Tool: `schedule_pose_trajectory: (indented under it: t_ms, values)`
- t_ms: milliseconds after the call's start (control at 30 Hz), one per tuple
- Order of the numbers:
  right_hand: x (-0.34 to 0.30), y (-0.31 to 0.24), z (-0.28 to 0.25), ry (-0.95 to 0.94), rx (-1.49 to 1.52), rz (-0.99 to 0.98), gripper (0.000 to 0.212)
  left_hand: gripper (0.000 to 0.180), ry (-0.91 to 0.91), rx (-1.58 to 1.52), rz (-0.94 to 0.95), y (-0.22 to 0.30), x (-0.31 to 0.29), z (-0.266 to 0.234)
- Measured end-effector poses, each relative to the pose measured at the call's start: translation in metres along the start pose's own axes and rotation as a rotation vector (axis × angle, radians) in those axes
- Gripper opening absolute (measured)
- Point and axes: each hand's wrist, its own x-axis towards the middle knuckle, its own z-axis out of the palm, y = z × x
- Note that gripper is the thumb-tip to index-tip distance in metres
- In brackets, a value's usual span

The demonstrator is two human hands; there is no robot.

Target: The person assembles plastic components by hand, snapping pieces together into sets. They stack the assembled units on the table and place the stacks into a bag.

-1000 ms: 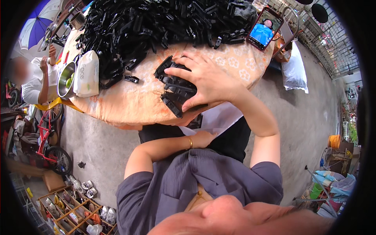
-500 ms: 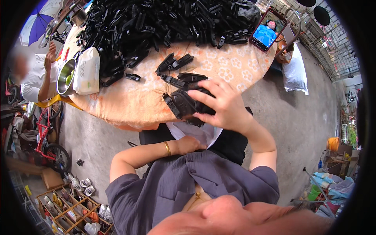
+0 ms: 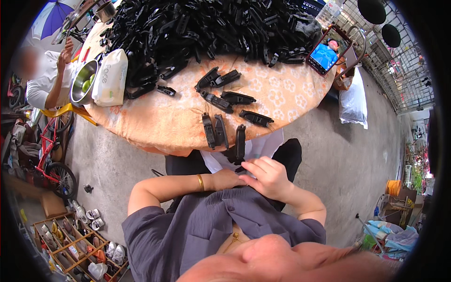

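Note:
My left hand [image 3: 228, 179], with a gold bracelet at the wrist, is low over my lap. Its fingers curl closed, and whatever they hold is hidden. Fingertips bent inward, my right hand [image 3: 268, 177] meets it from the right. A small dark piece [image 3: 239, 168] shows by the fingertips, too unclear to name. Just above the hands, a black plastic clip-like part [image 3: 240, 141] stands at the table edge. Two similar black parts [image 3: 214, 131] are to its left, and another black part [image 3: 256, 118] lies farther right. A white bag or sheet [image 3: 268, 144] hangs beneath the edge.
A large heap of black parts [image 3: 197, 33] covers the far side of the flower-patterned tablecloth [image 3: 150, 124]. A phone [image 3: 329, 50] leans at the right. Left are a tissue pack [image 3: 109, 80] and a metal bowl [image 3: 77, 89] with green fruit. Another person [image 3: 47, 84] is beyond.
My right hand has come off the black parts on the table and down to my left hand. The parts it covered now show, spread along the near edge. The view has shifted slightly.

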Motion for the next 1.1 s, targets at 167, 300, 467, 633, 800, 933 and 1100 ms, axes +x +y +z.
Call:
schedule_pose_trajectory:
  t_ms: [167,300,467,633,800,933,1100]
  values:
    - [0.075,0.02,-0.026,0.392,-0.214,-0.374,0.04,0.031,-0.1,0.039,-0.083,0.012,0.006,-0.012]
    - [0.156,0.041,-0.036,0.21,-0.112,-0.327,0.061,0.033,-0.21,0.133,-0.141,0.013,0.005,-0.011]
    - [0.196,0.052,-0.029,-0.13,-0.141,-0.277,0.076,0.033,-0.163,0.093,-0.134,0.012,0.003,-0.014]
    - [0.176,0.057,-0.035,-0.139,-0.025,-0.146,0.059,0.032,-0.179,0.095,-0.162,0.012,0.005,-0.015]
    - [0.133,0.041,-0.036,0.106,0.041,-0.109,0.041,0.03,-0.179,0.124,-0.146,0.013,0.005,-0.014]
    - [0.093,0.017,-0.027,0.228,-0.044,0.025,0.039,0.027,-0.133,0.117,-0.151,0.011,0.005,-0.008]
    - [0.05,0.003,-0.008,0.339,-0.134,-0.001,0.038,0.027,-0.136,0.101,-0.178,0.012,0.008,-0.01]
